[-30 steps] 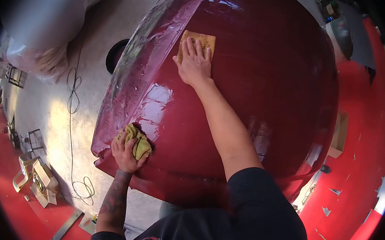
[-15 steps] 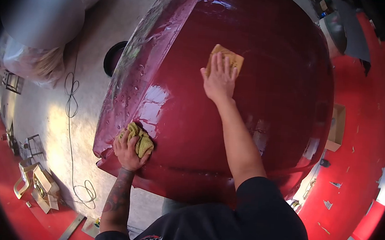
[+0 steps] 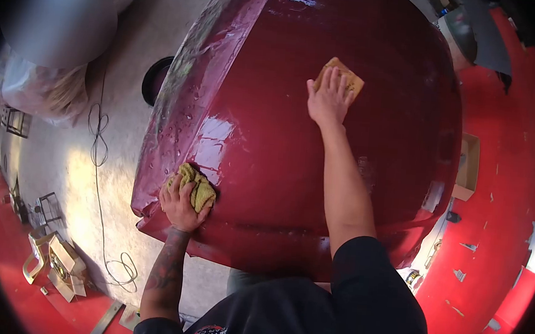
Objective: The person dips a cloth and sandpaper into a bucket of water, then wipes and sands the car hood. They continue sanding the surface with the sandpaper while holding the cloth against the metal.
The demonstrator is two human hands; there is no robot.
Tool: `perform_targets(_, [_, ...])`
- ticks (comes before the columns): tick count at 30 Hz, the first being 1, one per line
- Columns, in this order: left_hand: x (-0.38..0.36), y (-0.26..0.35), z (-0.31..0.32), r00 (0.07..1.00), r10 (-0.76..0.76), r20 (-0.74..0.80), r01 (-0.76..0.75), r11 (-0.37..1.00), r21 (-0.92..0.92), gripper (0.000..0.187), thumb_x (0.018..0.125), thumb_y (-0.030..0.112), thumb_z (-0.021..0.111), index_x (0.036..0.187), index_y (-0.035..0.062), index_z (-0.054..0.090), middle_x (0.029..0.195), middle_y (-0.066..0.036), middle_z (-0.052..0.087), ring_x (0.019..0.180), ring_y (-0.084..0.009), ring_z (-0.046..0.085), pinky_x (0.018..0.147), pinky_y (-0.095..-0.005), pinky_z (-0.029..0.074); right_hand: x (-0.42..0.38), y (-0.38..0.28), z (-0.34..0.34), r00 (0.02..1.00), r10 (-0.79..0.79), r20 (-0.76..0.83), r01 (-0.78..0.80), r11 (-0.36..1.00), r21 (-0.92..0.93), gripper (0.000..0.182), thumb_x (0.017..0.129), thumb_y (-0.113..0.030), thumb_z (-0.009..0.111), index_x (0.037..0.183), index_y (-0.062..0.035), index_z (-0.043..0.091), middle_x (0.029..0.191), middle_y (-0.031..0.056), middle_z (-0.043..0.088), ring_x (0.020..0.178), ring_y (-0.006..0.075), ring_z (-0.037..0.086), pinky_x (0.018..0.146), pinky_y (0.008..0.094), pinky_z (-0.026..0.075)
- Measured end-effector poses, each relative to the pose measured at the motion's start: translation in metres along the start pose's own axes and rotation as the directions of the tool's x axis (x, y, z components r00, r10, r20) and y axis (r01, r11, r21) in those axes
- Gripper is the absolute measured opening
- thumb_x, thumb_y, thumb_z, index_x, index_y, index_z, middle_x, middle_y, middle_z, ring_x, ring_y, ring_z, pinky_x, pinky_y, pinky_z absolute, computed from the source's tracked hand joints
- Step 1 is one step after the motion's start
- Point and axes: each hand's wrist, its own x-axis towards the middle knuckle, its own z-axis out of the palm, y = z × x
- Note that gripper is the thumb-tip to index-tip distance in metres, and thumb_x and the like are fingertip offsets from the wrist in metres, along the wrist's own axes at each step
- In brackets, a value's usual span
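A glossy dark red car hood fills the middle of the head view. My left hand is closed over a bunched yellow-green towel, resting on the hood's lower left. Farther up, my right hand presses a tan sheet of sandpaper against the red surface. Its fingers lie nearly flat on the sheet, which sticks out past the fingertips and to their right. The sheet's underside is hidden. Clear, wet-looking film with droplets runs along the hood's left side.
A black round tub sits on the floor beyond the hood's left edge. A thin cable trails down the concrete. Open cardboard boxes stand at lower left and right. Plastic-wrapped items stand at upper left.
My right hand has slid right and slightly down across the hood, carrying the sandpaper with it. My left hand and the towel stay in nearly the same place.
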Motion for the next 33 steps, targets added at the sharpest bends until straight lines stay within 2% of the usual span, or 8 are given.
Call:
perform_targets(4, [0.0,-0.001,0.0,1.0,0.013,-0.003,-0.013,1.0,0.019,0.061,0.075,0.047,0.075,0.123,0.0124,0.056,0.137,-0.021,0.051,0.116,-0.0452,0.051,0.098,-0.0577,0.037,-0.1,-0.115,0.027,0.821,-0.57,0.019,0.57,0.821,-0.019,0.073,0.103,-0.054,0.033,0.158,-0.0081,0.023,0.166,0.0073,0.02,0.153,0.0303,0.016,0.122,0.0545,0.011])
perform_targets(7, [-0.003,-0.005,0.004,1.0,-0.011,0.004,0.011,1.0,0.004,0.061,0.075,0.053,0.075,0.12,0.0145,0.058,0.134,-0.017,0.054,0.118,-0.0433,0.051,0.099,-0.0584,0.038,-0.06,-0.061,0.006,0.801,-0.595,0.065,0.59,0.803,0.088,0.071,0.103,-0.055,0.032,0.159,-0.0107,0.024,0.166,0.0039,0.02,0.153,0.0264,0.018,0.123,0.05,0.013])
perform_targets(12, [0.0,-0.001,-0.001,1.0,-0.012,0.002,0.011,1.0,0.01,0.061,0.075,0.053,0.075,0.12,0.0148,0.058,0.133,-0.017,0.054,0.118,-0.0427,0.051,0.099,-0.0585,0.038,0.054,0.123,-0.028,0.981,0.187,0.055,-0.184,0.981,-0.057,0.071,0.104,-0.059,0.021,0.161,-0.0161,0.016,0.168,-0.0001,0.013,0.154,0.0224,0.015,0.122,0.0499,0.022])
perform_targets(15, [-0.001,0.0,-0.001,1.0,-0.013,-0.009,0.013,1.0,0.003,0.061,0.075,0.053,0.074,0.12,0.015,0.058,0.133,-0.017,0.054,0.119,-0.0425,0.051,0.099,-0.0588,0.038,0.06,0.076,-0.019,0.96,0.279,0.034,-0.276,0.958,-0.072,0.075,0.104,-0.058,0.021,0.16,-0.0092,0.013,0.168,0.0064,0.009,0.154,0.0286,0.011,0.123,0.0528,0.016])
perform_targets(20, [-0.001,-0.001,0.0,1.0,-0.015,0.016,0.015,1.0,0.018,0.061,0.076,0.053,0.074,0.121,0.015,0.058,0.134,-0.018,0.053,0.118,-0.0434,0.052,0.099,-0.0585,0.038,-0.028,-0.134,0.018,0.904,-0.427,0.027,0.424,0.902,0.085,0.076,0.103,-0.056,0.031,0.159,-0.005,0.019,0.167,0.0103,0.013,0.154,0.0303,0.012,0.123,0.0541,0.01])
perform_targets(23, [-0.003,-0.004,0.004,1.0,-0.017,0.022,0.017,1.0,-0.005,0.061,0.076,0.053,0.074,0.122,0.015,0.058,0.134,-0.018,0.053,0.118,-0.0435,0.051,0.099,-0.0582,0.038,-0.026,-0.116,0.015,0.748,-0.659,0.075,0.658,0.752,0.048,0.073,0.103,-0.056,0.029,0.159,-0.0084,0.022,0.167,0.0067,0.018,0.153,0.0265,0.017,0.123,0.051,0.014])
perform_targets(29, [0.003,0.001,-0.002,1.0,-0.012,0.0,0.012,1.0,0.006,0.061,0.076,0.053,0.073,0.121,0.015,0.057,0.134,-0.018,0.053,0.119,-0.0433,0.051,0.099,-0.0582,0.038,0.052,0.105,-0.025,0.995,0.065,0.077,-0.064,0.998,-0.022,0.073,0.104,-0.058,0.019,0.161,-0.0129,0.013,0.168,0.0034,0.012,0.154,0.0236,0.011,0.124,0.0494,0.015])
perform_targets(33, [0.004,0.0,0.0,1.0,0.0,-0.003,0.0,1.0,0.031,0.061,0.076,0.053,0.073,0.121,0.015,0.057,0.134,-0.018,0.053,0.119,-0.0433,0.051,0.098,-0.0582,0.038,0.024,0.004,-0.003,0.999,-0.045,0.011,0.045,0.999,0.023,0.076,0.104,-0.057,0.027,0.16,-0.0069,0.016,0.167,0.0092,0.013,0.154,0.0275,0.011,0.123,0.0529,0.013])
